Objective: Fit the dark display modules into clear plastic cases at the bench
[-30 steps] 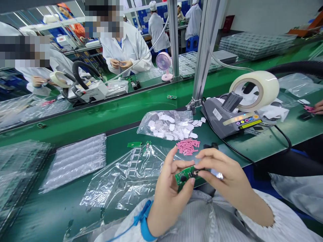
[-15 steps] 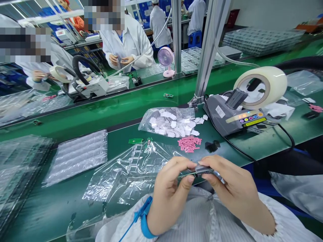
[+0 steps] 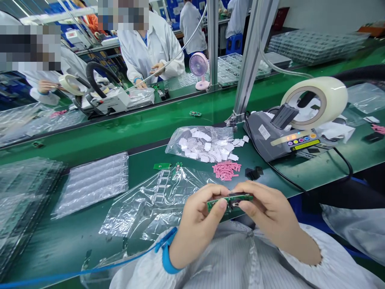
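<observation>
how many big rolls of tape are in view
2: one roll at the grey machine on the right, and another roll by the white machine across the green strip at upper left. Others may be hidden.

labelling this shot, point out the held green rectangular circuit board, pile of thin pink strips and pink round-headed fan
Green rectangular circuit board (image 3: 212,204), head view: exposed left end.
Pile of thin pink strips (image 3: 225,171), head view: middle.
Pink round-headed fan (image 3: 199,64), head view: grille centre.
</observation>
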`<state>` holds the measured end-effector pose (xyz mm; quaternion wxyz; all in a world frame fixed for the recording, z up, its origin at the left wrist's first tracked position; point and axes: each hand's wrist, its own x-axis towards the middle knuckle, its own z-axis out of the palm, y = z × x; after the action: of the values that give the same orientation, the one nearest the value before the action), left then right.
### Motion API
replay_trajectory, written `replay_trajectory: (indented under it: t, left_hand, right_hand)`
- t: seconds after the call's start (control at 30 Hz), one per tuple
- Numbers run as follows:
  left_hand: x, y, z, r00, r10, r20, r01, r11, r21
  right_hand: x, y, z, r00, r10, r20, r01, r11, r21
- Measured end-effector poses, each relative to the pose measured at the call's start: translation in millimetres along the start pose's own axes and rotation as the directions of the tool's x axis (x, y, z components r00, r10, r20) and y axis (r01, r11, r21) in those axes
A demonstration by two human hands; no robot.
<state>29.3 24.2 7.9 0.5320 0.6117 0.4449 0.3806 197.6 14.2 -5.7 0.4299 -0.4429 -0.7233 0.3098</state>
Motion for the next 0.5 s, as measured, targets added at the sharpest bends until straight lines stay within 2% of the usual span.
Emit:
replay_trajectory:
  t: [0.07,0.13,0.23,0.3,0.37,0.43,0.5]
  left_hand:
    - [-1.3,1.9,-1.9,0.994,-0.085,0.074,0.093,0.988,-0.12]
    - [-3.4,2.3,-2.1,0.974,-0.146,0.171,0.191,0.938,-0.288]
    - [-2.5,1.5,-1.9,0.94,-0.198,0.278,0.312,0.831,-0.461]
    - [3.2,1.3,-4.1,0.923,-0.225,0.312,0.361,0.785,-0.503]
    - [12.7,0.7,-8.9,0.921,-0.231,0.315,0.363,0.804,-0.472]
    - [24.8,-1.7,-15.5,0.914,-0.238,0.328,0.349,0.873,-0.34]
    - [39.6,-7.2,-23.4,0.897,-0.259,0.359,0.34,0.923,-0.183]
  right_hand:
    - [3.2,-4.9,-2.1,0.995,0.091,0.032,-0.095,0.983,0.156]
    - [4.8,-9.8,-3.0,0.988,0.146,0.056,-0.156,0.941,0.301]
    - [4.4,-11.6,-2.5,0.98,0.197,0.04,-0.198,0.908,0.368]
    - [4.0,-7.6,-2.1,0.975,0.221,-0.03,-0.203,0.934,0.293]
    - [6.0,-0.3,-1.4,0.978,0.179,-0.107,-0.166,0.978,0.124]
    - [12.4,8.3,0.9,0.994,0.074,-0.078,-0.077,0.997,-0.033]
    - [22.6,17.0,6.0,1.0,0.005,0.023,-0.003,0.996,-0.085]
